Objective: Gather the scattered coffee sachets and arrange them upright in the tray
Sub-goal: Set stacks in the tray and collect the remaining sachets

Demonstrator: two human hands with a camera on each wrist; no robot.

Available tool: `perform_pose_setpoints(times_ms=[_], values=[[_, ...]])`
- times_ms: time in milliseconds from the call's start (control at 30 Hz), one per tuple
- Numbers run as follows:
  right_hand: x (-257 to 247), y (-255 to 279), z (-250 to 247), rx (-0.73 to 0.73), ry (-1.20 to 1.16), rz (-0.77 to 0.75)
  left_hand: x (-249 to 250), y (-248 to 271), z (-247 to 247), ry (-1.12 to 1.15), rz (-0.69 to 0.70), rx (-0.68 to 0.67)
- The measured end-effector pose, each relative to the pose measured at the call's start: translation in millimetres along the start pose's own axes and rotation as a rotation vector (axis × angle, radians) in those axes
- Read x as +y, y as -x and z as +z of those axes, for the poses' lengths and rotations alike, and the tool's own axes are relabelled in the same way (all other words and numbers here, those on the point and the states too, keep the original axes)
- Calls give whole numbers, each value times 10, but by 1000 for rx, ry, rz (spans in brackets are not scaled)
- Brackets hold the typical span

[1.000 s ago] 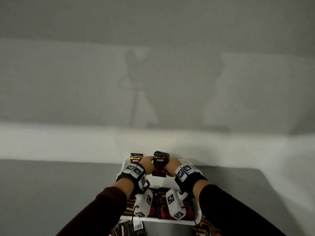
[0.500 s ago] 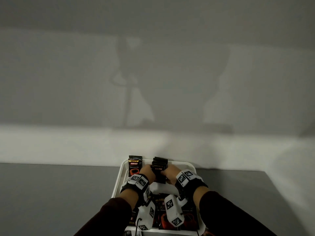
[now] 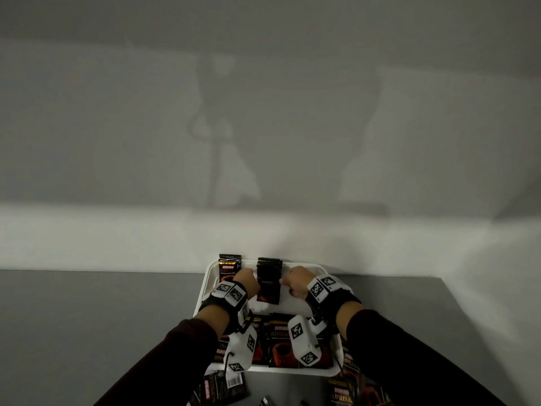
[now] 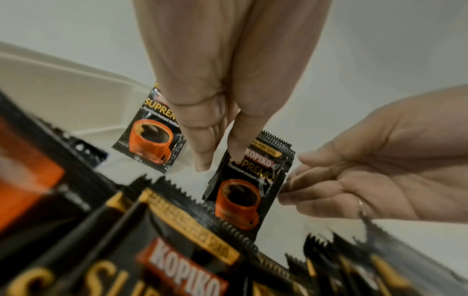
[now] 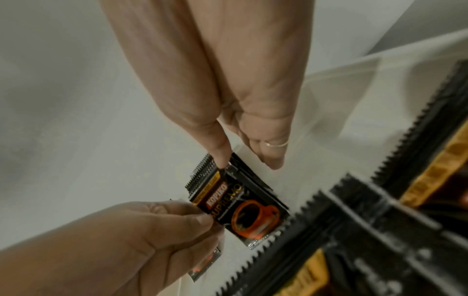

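Standing sachets upright at the tray's point(image 3: 205, 284) far wall. Left: one sachet point(image 3: 229, 266) leans there alone. Left hand point(image 3: 247, 281) pinches the middle bundle point(image 3: 268, 284) by its left edge; right hand point(image 3: 294, 284) pinches its right edge, both grips grasping. Loose sachets point(image 3: 281, 344) lie flat nearer. Next move, likely: release gently, bundle propped, then fetch more.

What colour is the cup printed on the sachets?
Orange, on the black coffee sachet; the left wrist view shows it best.
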State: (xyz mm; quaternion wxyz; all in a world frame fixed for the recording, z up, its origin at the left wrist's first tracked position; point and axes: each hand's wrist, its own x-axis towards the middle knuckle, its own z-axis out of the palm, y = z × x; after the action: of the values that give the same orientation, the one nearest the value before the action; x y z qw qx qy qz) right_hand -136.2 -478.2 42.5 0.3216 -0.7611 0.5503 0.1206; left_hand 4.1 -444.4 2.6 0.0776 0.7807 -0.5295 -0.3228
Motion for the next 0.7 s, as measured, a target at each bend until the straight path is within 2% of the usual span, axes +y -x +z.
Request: perform_pose_setpoints(times_ms=[33,133,233,300,367,433,533,600,700], values=[[3,33,-17,5,27,-12,6,56,-39,-22,2,-1],[7,257,-78,46,-109,-3,-6,239,-171,-21,23,14],[-44,572,-71,131,-309,-65,-72,532,-304,164,73,107],[-49,765,29,219,-480,-126,-152,844,-363,364,171,152],[-57,961,216,275,-641,-234,-327,1203,-380,548,218,130],[-82,1168,484,304,-714,-323,-603,1556,-320,565,236,109],[-123,1392,1023,197,-681,-404,-1141,2026,-50,385,190,150],[-107,1449,1300,167,-498,-423,-1371,2206,150,229,164,165],[-96,1453,1772,92,-196,-383,-1649,2455,506,110,192,103]])
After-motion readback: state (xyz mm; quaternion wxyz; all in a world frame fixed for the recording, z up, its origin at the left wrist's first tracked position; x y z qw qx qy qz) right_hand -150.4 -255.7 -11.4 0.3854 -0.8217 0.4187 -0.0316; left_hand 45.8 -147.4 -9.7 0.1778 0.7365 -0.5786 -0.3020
